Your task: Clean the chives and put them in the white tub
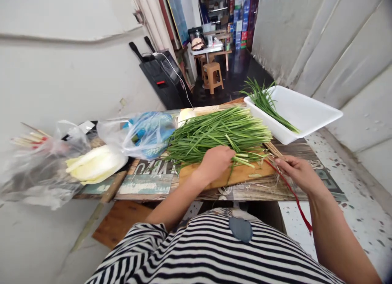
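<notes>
A large heap of green garlic chives (220,130) lies across a wooden cutting board (196,175), pale stem ends pointing right. My left hand (217,163) is closed at the heap's near edge, its fingers curled round a few chive stems. To the right of the stem ends, my right hand (296,171) pinches at the board's right end; what lies between its fingertips is too small to make out. Thin pale scraps surround those fingertips. A red ribbon (290,190) runs from beside the stem ends down past the table edge, below my right hand.
A white plastic tub (318,108) at back right holds some chives along its left side. On the left sit a napa cabbage (96,163), a blue bag (150,130) and clear plastic bags (39,169). Beyond the table stands a brown stool (213,76); walls flank both sides.
</notes>
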The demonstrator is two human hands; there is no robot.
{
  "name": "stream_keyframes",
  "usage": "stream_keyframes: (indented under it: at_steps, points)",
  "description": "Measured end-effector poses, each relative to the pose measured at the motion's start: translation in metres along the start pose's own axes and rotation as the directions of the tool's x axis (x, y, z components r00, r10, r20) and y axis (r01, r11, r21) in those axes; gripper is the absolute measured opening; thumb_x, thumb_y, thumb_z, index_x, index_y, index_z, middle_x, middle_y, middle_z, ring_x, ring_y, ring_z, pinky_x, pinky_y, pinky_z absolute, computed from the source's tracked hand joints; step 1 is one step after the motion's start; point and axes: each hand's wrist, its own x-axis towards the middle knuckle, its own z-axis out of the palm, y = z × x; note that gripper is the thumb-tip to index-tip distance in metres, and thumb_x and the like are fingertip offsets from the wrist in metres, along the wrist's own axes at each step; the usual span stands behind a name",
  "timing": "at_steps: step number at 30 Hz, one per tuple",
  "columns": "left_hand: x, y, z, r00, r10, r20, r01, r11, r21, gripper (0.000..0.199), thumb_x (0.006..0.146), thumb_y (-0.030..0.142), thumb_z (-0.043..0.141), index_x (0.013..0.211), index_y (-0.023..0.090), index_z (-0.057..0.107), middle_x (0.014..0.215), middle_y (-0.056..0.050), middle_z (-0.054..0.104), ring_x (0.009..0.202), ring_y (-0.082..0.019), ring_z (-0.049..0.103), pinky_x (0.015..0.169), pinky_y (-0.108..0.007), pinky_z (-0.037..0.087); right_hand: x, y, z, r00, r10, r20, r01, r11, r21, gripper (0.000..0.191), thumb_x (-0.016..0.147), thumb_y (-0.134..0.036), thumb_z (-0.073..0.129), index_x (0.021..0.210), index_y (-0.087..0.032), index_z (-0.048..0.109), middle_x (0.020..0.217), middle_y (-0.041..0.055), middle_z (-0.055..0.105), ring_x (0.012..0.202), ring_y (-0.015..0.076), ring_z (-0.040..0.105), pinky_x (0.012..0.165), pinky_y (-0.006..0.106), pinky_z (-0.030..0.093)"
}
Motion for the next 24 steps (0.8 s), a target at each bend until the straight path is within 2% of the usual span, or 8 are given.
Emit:
stream_keyframes:
  at_steps: [4,7,10,15,17,20,22,24]
  points:
    - [0.003,-0.01,-0.004,0.981,-0.027,-0.192,0.023,1.0,-0.02,0.019,0.09,0.013,0.053,0.105,0.018,0.063,0.098,-0.005,0.069,0.093,-0.022,0.056,0.081,-0.033,0.047,0.019,0.005,0.023,0.972,-0.213,-0.094,0.181,0.945,-0.272,0.033,0.087,-0.044,0.055,0.098,-0.018,0.072,0.096,0.0101,0.067,0.087,0.0243,0.06,0.081,0.037,0.046]
    - [0.009,-0.008,-0.004,0.964,0.006,-0.267,-0.01,1.0,-0.014,0.016,0.092,0.017,0.051,0.104,0.018,0.062,0.096,-0.005,0.068,0.092,-0.022,0.055,0.083,-0.035,0.045,0.03,-0.008,0.037,0.919,-0.388,-0.075,0.323,0.845,-0.426,0.028,0.089,-0.035,0.052,0.089,-0.017,0.073,0.089,0.0117,0.063,0.087,0.0263,0.056,0.08,0.04,0.046]
    - [0.012,0.001,0.002,0.96,0.028,-0.278,-0.03,1.0,-0.001,0.016,0.094,0.019,0.047,0.102,0.018,0.061,0.094,-0.006,0.066,0.094,-0.022,0.054,0.084,-0.036,0.044,0.024,-0.025,0.036,0.885,-0.457,-0.09,0.383,0.824,-0.417,0.026,0.091,-0.03,0.048,0.085,-0.017,0.069,0.089,0.011,0.063,0.087,0.0243,0.056,0.078,0.037,0.046]
    - [0.007,0.024,0.028,0.971,0.152,-0.185,-0.153,0.988,0.01,0.021,0.098,0.02,0.04,0.107,0.016,0.058,0.1,-0.007,0.063,0.093,-0.019,0.055,0.084,-0.031,0.044,-0.004,-0.046,0.034,0.915,-0.401,0.048,0.401,0.887,-0.23,0.022,0.092,-0.031,0.046,0.092,-0.019,0.064,0.079,0.006,0.066,0.068,0.0178,0.058,0.062,0.029,0.043]
    - [0.004,0.029,0.039,0.972,0.18,-0.148,-0.176,0.983,0.044,0.019,0.097,0.019,0.041,0.102,0.016,0.059,0.098,-0.006,0.063,0.092,-0.019,0.055,0.083,-0.03,0.044,-0.01,-0.048,0.039,0.927,-0.368,0.074,0.375,0.904,-0.206,0.023,0.091,-0.032,0.046,0.09,-0.02,0.065,0.081,0.0064,0.069,0.071,0.0187,0.061,0.064,0.029,0.043]
    - [-0.001,0.027,0.048,0.971,0.216,-0.106,-0.206,0.974,0.099,0.019,0.098,0.02,0.042,0.096,0.017,0.06,0.091,-0.005,0.063,0.087,-0.019,0.053,0.078,-0.031,0.043,-0.012,-0.043,0.04,0.933,-0.335,0.127,0.354,0.92,-0.171,0.027,0.091,-0.035,0.045,0.09,-0.021,0.068,0.086,0.0068,0.071,0.076,0.02,0.063,0.069,0.031,0.045]
    - [-0.006,0.022,0.05,0.959,0.27,-0.084,-0.258,0.958,0.129,0.022,0.099,0.022,0.04,0.095,0.017,0.061,0.088,-0.005,0.063,0.084,-0.019,0.052,0.075,-0.031,0.042,-0.01,-0.034,0.03,0.926,-0.317,0.204,0.347,0.928,-0.133,0.028,0.09,-0.038,0.046,0.09,-0.022,0.069,0.084,0.0055,0.072,0.073,0.0193,0.063,0.068,0.03,0.045]
    - [-0.01,0.016,0.05,0.948,0.305,-0.095,-0.289,0.946,0.15,0.027,0.1,0.023,0.036,0.096,0.016,0.062,0.088,-0.006,0.063,0.083,-0.018,0.052,0.075,-0.031,0.041,-0.005,-0.023,0.014,0.943,-0.265,0.199,0.293,0.947,-0.129,0.03,0.088,-0.045,0.049,0.087,-0.023,0.071,0.081,0.004,0.072,0.069,0.0183,0.062,0.065,0.03,0.045]
